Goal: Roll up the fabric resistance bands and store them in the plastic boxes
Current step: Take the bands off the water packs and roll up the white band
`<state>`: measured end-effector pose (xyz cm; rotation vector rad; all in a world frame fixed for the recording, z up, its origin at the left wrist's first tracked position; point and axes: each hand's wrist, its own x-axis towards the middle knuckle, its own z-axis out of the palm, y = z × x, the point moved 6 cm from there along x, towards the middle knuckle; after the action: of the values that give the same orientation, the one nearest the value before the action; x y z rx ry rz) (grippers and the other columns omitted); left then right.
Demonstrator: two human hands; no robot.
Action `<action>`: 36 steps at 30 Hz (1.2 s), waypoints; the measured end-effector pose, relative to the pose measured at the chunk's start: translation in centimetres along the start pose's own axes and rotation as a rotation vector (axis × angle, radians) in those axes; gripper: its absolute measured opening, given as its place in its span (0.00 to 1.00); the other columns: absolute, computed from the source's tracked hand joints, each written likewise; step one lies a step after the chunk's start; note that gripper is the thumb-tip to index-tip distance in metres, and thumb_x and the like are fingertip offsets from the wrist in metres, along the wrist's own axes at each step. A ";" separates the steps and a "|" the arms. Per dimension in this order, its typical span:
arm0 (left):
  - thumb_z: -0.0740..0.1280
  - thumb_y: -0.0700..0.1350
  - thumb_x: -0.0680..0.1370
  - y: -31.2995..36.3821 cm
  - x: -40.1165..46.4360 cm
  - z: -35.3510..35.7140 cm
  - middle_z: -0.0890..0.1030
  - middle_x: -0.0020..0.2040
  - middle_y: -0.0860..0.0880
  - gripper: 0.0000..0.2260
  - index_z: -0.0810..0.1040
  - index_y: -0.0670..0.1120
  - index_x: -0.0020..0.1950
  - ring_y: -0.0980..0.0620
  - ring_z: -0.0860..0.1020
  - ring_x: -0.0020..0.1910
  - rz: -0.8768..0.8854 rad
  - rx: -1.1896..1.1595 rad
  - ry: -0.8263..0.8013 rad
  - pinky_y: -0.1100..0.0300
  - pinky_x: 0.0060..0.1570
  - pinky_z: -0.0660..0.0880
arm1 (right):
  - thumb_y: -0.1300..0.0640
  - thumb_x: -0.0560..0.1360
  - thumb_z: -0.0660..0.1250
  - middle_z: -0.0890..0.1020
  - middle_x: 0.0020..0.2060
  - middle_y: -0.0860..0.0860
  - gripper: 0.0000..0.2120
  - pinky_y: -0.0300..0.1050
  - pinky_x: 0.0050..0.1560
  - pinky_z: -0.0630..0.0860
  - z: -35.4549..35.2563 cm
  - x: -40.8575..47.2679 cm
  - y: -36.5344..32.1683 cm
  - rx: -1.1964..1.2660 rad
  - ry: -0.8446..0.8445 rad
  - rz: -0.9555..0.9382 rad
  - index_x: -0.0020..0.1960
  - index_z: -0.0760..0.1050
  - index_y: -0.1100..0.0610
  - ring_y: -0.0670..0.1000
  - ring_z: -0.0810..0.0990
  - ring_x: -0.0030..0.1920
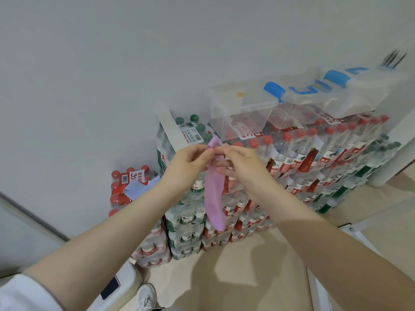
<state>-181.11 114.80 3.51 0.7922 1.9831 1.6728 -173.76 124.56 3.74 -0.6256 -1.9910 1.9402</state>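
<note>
Pink resistance band (214, 191), soft, light, hanging limp; top end pinched by left hand (188, 167) and right hand (241, 163); best gripped there.

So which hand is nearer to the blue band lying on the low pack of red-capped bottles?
Left. The left hand is just up and right of the blue band; the right hand sits farther right, beyond the hanging purple band.

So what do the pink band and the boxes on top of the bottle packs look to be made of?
The pink band looks like a soft, matte fabric: it hangs limp from both hands and folds at the pinch. The boxes look like clear, glossy hard plastic: the bottle caps show through their walls. Their blue clips seem to be opaque plastic.
</note>
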 end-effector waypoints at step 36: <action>0.64 0.41 0.78 -0.5 14.4 -7.3 0.79 0.37 0.48 0.06 0.75 0.45 0.40 0.53 0.77 0.35 -0.211 -0.415 0.220 0.65 0.35 0.78 | 0.61 0.73 0.68 0.83 0.51 0.52 0.10 0.51 0.59 0.75 0.4 10.9 4.5 -0.145 -0.250 0.101 0.54 0.78 0.55 0.52 0.81 0.52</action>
<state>-196.64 118.90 4.92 0.2516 1.6891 2.0103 -182.91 129.65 -1.73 -0.5507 -2.3100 2.0321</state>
